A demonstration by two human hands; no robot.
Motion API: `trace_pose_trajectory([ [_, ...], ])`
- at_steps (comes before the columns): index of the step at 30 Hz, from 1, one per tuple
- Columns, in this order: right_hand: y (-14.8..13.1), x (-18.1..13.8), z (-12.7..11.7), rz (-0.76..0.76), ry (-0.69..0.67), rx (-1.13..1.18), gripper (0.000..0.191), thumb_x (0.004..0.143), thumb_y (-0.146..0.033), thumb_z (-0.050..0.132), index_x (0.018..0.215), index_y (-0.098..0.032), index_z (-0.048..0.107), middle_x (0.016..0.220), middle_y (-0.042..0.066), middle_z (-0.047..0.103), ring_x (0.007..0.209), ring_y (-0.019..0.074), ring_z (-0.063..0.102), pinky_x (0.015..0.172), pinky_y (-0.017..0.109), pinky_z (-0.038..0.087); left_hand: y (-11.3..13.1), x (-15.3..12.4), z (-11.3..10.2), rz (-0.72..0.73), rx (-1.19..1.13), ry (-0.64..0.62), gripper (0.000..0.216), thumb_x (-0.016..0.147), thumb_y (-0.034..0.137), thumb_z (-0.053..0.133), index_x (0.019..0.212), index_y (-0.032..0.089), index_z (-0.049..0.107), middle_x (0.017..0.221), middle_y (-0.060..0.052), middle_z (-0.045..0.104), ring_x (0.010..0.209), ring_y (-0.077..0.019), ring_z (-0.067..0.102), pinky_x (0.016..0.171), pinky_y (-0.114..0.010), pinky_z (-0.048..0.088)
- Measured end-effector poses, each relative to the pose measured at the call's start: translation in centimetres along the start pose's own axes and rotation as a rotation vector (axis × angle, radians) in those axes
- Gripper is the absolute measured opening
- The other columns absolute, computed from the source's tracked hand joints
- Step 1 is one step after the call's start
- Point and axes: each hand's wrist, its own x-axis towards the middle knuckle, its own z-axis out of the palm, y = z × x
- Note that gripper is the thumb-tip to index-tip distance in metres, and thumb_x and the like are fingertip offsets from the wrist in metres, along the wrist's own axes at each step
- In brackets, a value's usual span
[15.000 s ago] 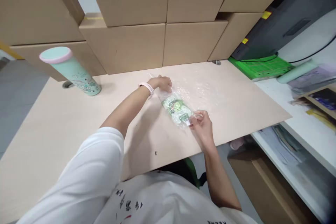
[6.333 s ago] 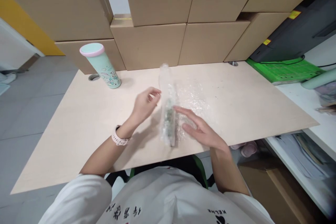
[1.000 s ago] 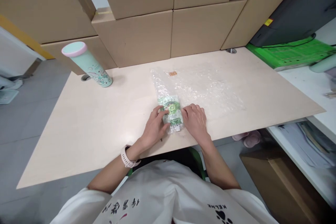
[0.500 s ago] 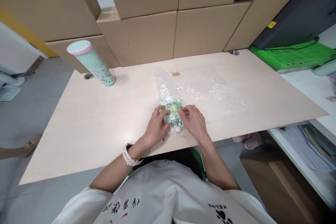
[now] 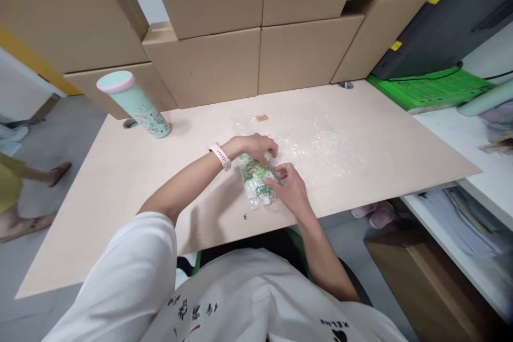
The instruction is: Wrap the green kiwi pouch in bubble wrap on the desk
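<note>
A green printed packet (image 5: 253,173), shape blurred by clear bubble wrap around it, lies near the front of the table. The rest of the bubble wrap (image 5: 334,144) spreads flat to the right and behind it. My left hand (image 5: 259,145) reaches over the packet's far end, its bent fingers closed on the wrap at the far right corner; the fingertips are partly hidden. At the packet's right edge, my right hand (image 5: 292,187) pinches the wrap between thumb and fingers, with the thumb lying over the printed front.
A mint tumbler (image 5: 142,109) with a pink rim stands at the back left of the pale table (image 5: 132,197). Cardboard boxes (image 5: 218,67) wall the back. A small orange-brown label (image 5: 262,117) lies behind the packet. At far left a person's legs (image 5: 36,173) show.
My left hand has moved from the packet's left side up and over to its far right corner. My right hand stays at the right edge. A person has come further into view at left.
</note>
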Motion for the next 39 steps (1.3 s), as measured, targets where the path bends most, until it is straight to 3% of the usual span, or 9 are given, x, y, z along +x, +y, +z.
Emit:
trace_pose_trajectory([
  [5, 0.0, -0.1, -0.2, 0.007, -0.001, 0.029, 0.040, 0.077, -0.051, 0.070, 0.101, -0.023, 0.054, 0.097, 0.005, 0.066, 0.085, 0.0233, 0.062, 0.075, 0.037, 0.048, -1.1, 1.4, -1.1, -0.136, -0.066, -0.132, 0.046, 0.047, 0.030, 0.088, 0.090, 0.022, 0.073, 0.087, -0.002, 0.070, 0.076, -0.0185, 0.055, 0.072, -0.027, 0.039],
  [12, -0.1, -0.4, 0.0, -0.115, 0.068, -0.043, 0.028, 0.088, -0.050, 0.066, 0.093, -0.023, 0.058, 0.095, 0.006, 0.066, 0.087, 0.0237, 0.059, 0.080, 0.038, 0.048, -1.6, -0.2, -0.5, 0.045, -0.480, -0.144, 0.017, 0.069, 0.032, 0.068, 0.066, 0.016, 0.062, 0.062, 0.001, 0.056, 0.062, -0.0136, 0.044, 0.062, -0.028, 0.033],
  [16, -1.0, -1.3, 0.2, -0.229, 0.165, -0.297, 0.029, 0.096, -0.050, 0.056, 0.090, -0.023, 0.063, 0.095, 0.010, 0.066, 0.094, 0.0279, 0.057, 0.085, 0.041, 0.045, -2.0, -0.7, 0.0, 0.073, -0.549, -0.092, 0.013, 0.071, 0.026, 0.065, 0.065, 0.016, 0.060, 0.064, 0.000, 0.056, 0.061, -0.0120, 0.043, 0.062, -0.028, 0.033],
  [20, -1.4, -1.9, 0.5, -0.181, 0.090, -0.329, 0.033, 0.098, -0.051, 0.052, 0.094, -0.021, 0.065, 0.090, 0.011, 0.068, 0.088, 0.0280, 0.061, 0.078, 0.039, 0.044, -2.4, -1.0, 0.3, 0.086, -0.548, -0.085, 0.016, 0.075, 0.027, 0.062, 0.066, 0.016, 0.058, 0.066, 0.000, 0.057, 0.061, -0.0116, 0.045, 0.062, -0.027, 0.033],
  [24, -1.2, -1.2, 0.5, 0.033, -0.077, -0.105, 0.026, 0.095, -0.047, 0.053, 0.087, -0.024, 0.063, 0.072, 0.001, 0.068, 0.067, 0.0212, 0.062, 0.062, 0.031, 0.040, -1.5, -1.2, 0.6, 0.012, -0.347, -0.013, 0.015, 0.080, 0.025, 0.060, 0.069, 0.016, 0.060, 0.070, -0.001, 0.061, 0.066, -0.0141, 0.050, 0.071, -0.030, 0.036],
  [27, -1.2, -0.7, 0.4, 0.111, -0.092, -0.083, 0.025, 0.092, -0.045, 0.054, 0.080, -0.025, 0.062, 0.064, -0.002, 0.066, 0.060, 0.0190, 0.060, 0.059, 0.028, 0.036, 0.4, -1.4, 1.5, -0.029, 0.036, 0.320, 0.003, 0.080, 0.017, 0.063, 0.077, 0.016, 0.063, 0.085, -0.006, 0.066, 0.084, -0.0198, 0.055, 0.088, -0.037, 0.036],
  [29, -1.4, -0.6, 0.4, 0.121, -0.075, -0.102, 0.024, 0.091, -0.044, 0.053, 0.079, -0.025, 0.062, 0.063, -0.002, 0.065, 0.059, 0.0182, 0.059, 0.059, 0.027, 0.034, 1.5, -2.0, 2.5, 0.070, 0.172, 0.473, 0.006, 0.087, 0.016, 0.059, 0.083, 0.016, 0.064, 0.093, -0.008, 0.066, 0.092, -0.0215, 0.055, 0.091, -0.037, 0.035],
  [33, -1.6, -0.8, 0.5, 0.112, -0.049, -0.140, 0.021, 0.089, -0.038, 0.051, 0.079, -0.024, 0.062, 0.062, -0.001, 0.063, 0.060, 0.0182, 0.057, 0.059, 0.027, 0.032, 2.2, -3.3, 5.3, 0.294, 0.150, 0.429, 0.034, 0.104, 0.032, 0.040, 0.083, 0.017, 0.063, 0.084, -0.007, 0.064, 0.084, -0.0200, 0.052, 0.082, -0.033, 0.038],
  [39, -1.1, -1.3, 0.8, 0.074, -0.019, -0.022, 0.019, 0.086, -0.038, 0.051, 0.078, -0.023, 0.060, 0.064, -0.002, 0.062, 0.059, 0.0168, 0.055, 0.059, 0.027, 0.036, 1.6, -2.9, 7.7, 0.215, 0.197, 0.418, 0.054, 0.107, 0.039, 0.024, 0.074, 0.017, 0.061, 0.073, -0.006, 0.065, 0.076, -0.0198, 0.052, 0.080, -0.036, 0.036],
])
